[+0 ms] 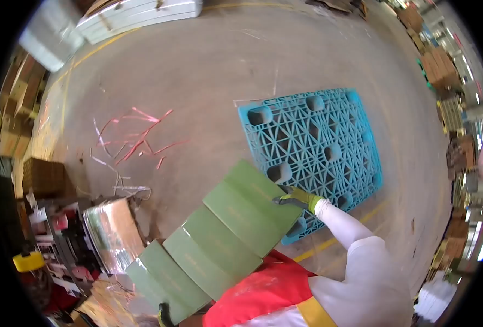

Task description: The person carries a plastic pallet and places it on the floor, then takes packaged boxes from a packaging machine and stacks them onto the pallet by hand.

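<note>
Three green cardboard boxes form a slanting row in front of my red apron (260,297): a far box (252,210), a middle box (213,252) and a near box (168,283). My right hand (298,197), in a yellow-green and dark glove, presses on the outer end of the far box. At the near box's outer end is my left hand (165,315), also gloved and mostly hidden at the picture's lower edge. The row is held between the two hands. Beyond my right hand a blue plastic pallet (333,152) lies on the floor, bare on top.
Loose red straps (140,136) and pale straps (119,182) litter the floor to the left. A wrapped carton (115,229) stands beside the near box. Stacked cartons (20,103) line the left side, and more cartons (440,68) stand at far right.
</note>
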{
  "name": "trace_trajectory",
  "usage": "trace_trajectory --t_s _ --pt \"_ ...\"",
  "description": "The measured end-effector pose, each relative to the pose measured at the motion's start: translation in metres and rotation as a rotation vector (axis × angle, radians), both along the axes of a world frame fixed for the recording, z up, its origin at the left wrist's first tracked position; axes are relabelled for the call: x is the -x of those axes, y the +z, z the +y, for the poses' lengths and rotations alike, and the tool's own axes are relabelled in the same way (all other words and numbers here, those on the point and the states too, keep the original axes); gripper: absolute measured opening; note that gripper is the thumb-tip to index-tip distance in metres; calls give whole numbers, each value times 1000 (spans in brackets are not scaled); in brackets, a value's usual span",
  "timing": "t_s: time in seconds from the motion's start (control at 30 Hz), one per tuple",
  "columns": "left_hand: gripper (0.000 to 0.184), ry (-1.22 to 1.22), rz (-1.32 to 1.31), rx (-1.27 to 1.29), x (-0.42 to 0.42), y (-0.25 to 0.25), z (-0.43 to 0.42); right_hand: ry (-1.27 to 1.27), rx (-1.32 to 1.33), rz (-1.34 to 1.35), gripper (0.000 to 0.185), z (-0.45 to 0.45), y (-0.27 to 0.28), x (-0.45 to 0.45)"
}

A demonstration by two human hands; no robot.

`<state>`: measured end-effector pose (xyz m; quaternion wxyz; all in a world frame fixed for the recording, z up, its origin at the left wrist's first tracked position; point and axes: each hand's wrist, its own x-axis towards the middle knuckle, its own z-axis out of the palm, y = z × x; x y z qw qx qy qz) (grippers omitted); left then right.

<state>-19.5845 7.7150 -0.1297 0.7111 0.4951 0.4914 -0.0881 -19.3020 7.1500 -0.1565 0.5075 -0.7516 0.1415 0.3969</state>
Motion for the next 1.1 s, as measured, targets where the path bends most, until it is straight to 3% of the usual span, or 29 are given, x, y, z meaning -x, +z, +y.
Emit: trace_trajectory --t_s 0.13,0.27,0.3,0.33,0.37,0.4,0.47,0.6,0.8,0.87,0.97,1.1 --pt "32 -257 41 -60 -98 -23 -34 -164 -107 100 62 -97 -13 -7" --pt "31 -544 -4 -158 -223 -78 -89 -423 -135 67 52 -174 -23 -31" --pt "31 -429 96 -12 -259 -84 -123 -486 -140 43 50 -198 -20 -35" --pt "33 -511 57 62 -280 -105 -137 -336 11 87 52 -240 -51 -27" --pt "35 -586 5 124 -313 -124 -151 -427 -20 108 53 -265 -47 -39" --pt "36 -526 130 189 -356 -105 -204 -537 -62 117 54 -281 -39 -53" --pt "39 -618 66 137 -403 -145 -250 -642 -150 118 59 -336 -54 -67" --pt "44 -656 60 408 -489 -234 -364 -606 178 113 66 -439 -88 -101" --pt "43 -719 72 385 -587 -328 -593 -736 96 144 65 -631 -188 -179" --pt "43 -706 62 314 -591 -399 -644 -793 1 182 61 -698 -250 -192" --pt "42 -676 18 366 -616 -492 -733 -713 164 125 54 -785 -308 -231" --pt "48 -780 111 289 -641 -543 -851 -659 246 23 53 -893 -420 -251"
